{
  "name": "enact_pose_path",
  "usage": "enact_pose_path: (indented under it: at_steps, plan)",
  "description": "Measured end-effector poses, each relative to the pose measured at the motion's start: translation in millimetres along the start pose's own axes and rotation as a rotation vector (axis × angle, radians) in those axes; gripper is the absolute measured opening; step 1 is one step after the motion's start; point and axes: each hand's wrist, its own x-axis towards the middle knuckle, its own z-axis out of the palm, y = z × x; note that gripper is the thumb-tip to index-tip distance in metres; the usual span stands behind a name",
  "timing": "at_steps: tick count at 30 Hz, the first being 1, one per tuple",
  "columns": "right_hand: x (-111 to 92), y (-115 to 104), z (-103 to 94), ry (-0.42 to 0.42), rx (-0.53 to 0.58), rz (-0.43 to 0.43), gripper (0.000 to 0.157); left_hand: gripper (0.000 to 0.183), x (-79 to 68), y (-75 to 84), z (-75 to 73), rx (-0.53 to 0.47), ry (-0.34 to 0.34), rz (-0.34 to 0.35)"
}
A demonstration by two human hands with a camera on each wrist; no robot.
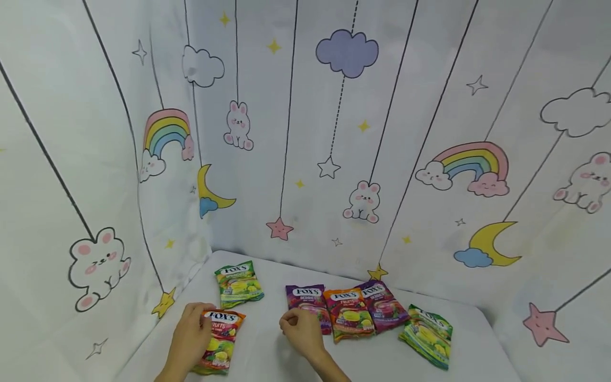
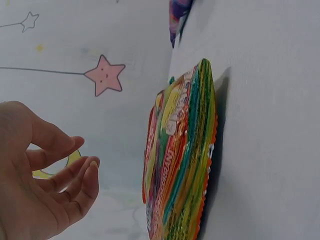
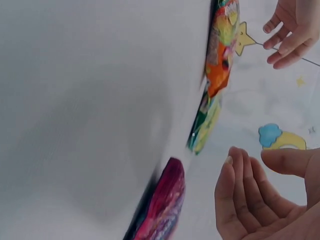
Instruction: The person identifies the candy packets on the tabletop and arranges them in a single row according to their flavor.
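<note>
Two bare hands sit nearest my head camera, low in the frame. I see the left hand (image 1: 190, 334) with its grip loosely bent around nothing, just beside a FOX'S Fruits bag (image 1: 221, 345) at lower left on the white worktop (image 1: 264, 345). The right hand (image 1: 304, 333), at lower centre, has its grip loosely curled and unfilled, in front of a FOX'S Berries bag (image 1: 321, 313). A green FOX'S bag (image 1: 430, 335) lies at lower right; left of it, an orange FOX'S Fruits bag (image 1: 350, 317) overlaps a second Berries bag (image 1: 385, 306). Farther back, left of centre, I have another green bag (image 1: 239, 287), then the cartoon-printed backdrop (image 1: 262, 175).
</note>
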Motion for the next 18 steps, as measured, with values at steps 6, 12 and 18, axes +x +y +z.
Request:
enact_pose_path:
  at_steps: [6, 12, 18]
  plan:
    - [3.2, 10.6, -17.8, 0.083, -0.096, 0.025, 0.006, 0.024, 2.2, 15.7, 16.7, -0.031, -0.033, 0.077]
    - [4.8, 16.7, -29.8, 0.118, -0.077, 0.041, 0.003, 0.023, 4.2, 34.1, 32.9, -0.091, -0.029, 0.159]
    - [3.4, 24.8, -42.0, 0.132, -0.055, 0.068, 0.007, 0.023, 7.5, 54.4, 49.9, -0.125, -0.05, 0.21]
